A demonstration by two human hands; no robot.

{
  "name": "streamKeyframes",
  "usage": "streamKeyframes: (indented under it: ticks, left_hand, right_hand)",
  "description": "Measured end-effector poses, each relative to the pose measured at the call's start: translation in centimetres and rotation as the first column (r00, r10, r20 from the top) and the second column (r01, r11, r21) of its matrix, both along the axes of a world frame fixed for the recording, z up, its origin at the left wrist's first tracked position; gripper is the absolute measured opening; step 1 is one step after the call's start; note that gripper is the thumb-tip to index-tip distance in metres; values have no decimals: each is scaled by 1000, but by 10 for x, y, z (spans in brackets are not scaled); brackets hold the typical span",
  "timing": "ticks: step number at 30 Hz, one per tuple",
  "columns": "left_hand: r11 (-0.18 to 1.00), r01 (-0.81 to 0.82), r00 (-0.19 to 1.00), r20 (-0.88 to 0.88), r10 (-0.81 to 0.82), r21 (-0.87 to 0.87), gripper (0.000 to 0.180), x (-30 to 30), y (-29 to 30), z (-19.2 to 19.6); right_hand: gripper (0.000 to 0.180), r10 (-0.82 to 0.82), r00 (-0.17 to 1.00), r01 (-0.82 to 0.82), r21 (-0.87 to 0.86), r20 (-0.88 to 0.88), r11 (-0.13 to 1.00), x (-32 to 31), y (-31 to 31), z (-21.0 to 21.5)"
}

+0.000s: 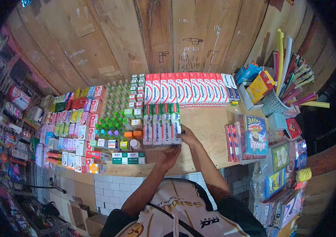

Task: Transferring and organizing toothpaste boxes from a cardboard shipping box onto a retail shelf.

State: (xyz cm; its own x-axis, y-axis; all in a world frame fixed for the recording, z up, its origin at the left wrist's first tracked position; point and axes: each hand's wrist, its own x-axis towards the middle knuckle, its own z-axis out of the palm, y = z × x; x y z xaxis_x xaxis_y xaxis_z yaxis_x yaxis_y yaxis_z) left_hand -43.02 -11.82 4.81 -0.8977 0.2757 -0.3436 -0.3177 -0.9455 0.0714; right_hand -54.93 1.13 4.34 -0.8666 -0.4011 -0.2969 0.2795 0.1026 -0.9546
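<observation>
Four green-and-white toothpaste boxes [157,124] lie side by side on the wooden table. My right hand [188,136] is at the right edge of the rightmost box [175,122], its fingers closed on the box's near end. Just below the near ends of this row is my left hand [169,157], fingers stretched out toward the boxes; its fingertips are partly hard to make out. Behind the row stands a longer row of red-and-white toothpaste boxes [189,89], with dark blue ones at its right end.
Small bottles [114,106] and small cartons [128,158] crowd the left, beside many stacked soap-like packs [63,130]. At right are stacked books [254,136], a basket [272,102] of long wrapped items, and hanging packets [276,181]. A plank wall [156,35] rises behind.
</observation>
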Motion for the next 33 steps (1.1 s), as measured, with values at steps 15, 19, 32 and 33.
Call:
streamKeyframes:
  ticks: [15,19,32,33]
  left_hand:
    - [978,89,994,-75,-76,187,33,5,-3,5]
    - [993,110,992,61,-107,-44,34,4,0,-6]
    - [976,209,971,102,-215,68,47,4,-12,1]
    - [966,247,962,101,-253,70,47,4,-12,6]
  right_hand:
    - [69,21,1000,-21,2,-6,1000,6,-1,25]
    - [76,-4,999,6,-69,34,998,3,0,14]
    - [68,-59,998,63,-135,38,989,17,-1,18]
    - [68,-98,994,102,-133,38,986,27,4,24]
